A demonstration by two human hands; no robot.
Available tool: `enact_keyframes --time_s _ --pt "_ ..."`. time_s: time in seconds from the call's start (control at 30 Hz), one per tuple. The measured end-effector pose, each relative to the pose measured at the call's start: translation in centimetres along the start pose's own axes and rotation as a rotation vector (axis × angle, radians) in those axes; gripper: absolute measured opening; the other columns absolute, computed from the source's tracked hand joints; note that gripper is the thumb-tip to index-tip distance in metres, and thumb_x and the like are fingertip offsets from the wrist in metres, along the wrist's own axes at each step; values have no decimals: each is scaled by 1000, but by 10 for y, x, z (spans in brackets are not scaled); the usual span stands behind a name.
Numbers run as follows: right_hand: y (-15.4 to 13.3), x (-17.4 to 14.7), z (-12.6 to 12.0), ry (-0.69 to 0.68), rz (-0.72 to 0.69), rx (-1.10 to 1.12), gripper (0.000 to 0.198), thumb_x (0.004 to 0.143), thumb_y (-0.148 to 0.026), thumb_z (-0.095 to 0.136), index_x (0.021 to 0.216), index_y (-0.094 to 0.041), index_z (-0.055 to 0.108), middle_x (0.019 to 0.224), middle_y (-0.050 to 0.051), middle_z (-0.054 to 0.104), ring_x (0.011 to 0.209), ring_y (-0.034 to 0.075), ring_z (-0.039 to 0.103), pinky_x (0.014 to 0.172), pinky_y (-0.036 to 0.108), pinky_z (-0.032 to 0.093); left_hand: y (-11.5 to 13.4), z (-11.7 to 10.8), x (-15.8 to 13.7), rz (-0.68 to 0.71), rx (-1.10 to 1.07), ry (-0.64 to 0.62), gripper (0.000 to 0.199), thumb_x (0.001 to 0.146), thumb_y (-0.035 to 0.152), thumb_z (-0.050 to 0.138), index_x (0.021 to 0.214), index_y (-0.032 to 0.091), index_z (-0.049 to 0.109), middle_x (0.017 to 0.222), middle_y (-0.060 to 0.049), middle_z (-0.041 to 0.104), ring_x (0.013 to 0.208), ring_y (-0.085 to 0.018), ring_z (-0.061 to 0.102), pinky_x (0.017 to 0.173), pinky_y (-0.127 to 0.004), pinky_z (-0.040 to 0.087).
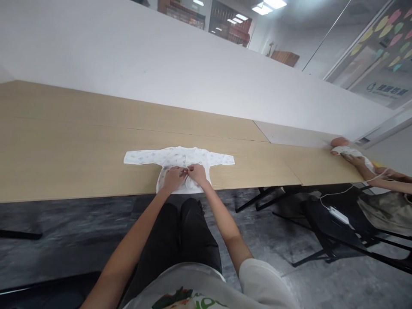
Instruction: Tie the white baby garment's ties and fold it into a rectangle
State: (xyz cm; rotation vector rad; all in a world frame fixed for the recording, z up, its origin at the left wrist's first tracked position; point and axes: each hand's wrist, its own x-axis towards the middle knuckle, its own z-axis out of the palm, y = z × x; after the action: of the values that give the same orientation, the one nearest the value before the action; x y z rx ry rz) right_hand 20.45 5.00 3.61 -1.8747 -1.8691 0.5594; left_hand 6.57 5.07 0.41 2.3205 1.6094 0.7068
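Note:
A small white baby shirt (174, 155) with a faint print lies spread on the wooden table, its two sleeves stretched out to the sides. Its lower hem reaches the table's front edge. My left hand (175, 177) and my right hand (197, 174) meet at the middle of the shirt front, over its opening. The fingertips of both hands are pinched together on the fabric there. Exactly which bit of the edge or fastening they hold is too small to make out.
The long wooden table (80, 159) runs along a white partition (128, 64). At the far right, another person's hands (357, 165) handle a doll (339, 142) in white cloth. A black chair (334, 214) stands there, with a white power strip (338, 215) and its cable.

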Motion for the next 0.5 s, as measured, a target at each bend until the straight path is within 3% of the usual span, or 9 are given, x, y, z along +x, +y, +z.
enact_keyframes --time_s 0.2,0.5 --pt "18 3 -1 4 62 367 19 72 -11 71 88 -20 72 69 -1 72 73 17 70 73 26 53 -1 1 1 -19 -55 35 28 83 34 54 97 21 75 102 -11 72 97 -28 64 92 -40 45" --pt "19 0 2 44 34 370 27 71 -7 65 93 -21 70 79 -2 72 80 15 69 80 26 53 -2 4 4 -100 -353 27 31 76 28 52 95 17 73 87 -8 75 78 -22 67 77 -32 51"
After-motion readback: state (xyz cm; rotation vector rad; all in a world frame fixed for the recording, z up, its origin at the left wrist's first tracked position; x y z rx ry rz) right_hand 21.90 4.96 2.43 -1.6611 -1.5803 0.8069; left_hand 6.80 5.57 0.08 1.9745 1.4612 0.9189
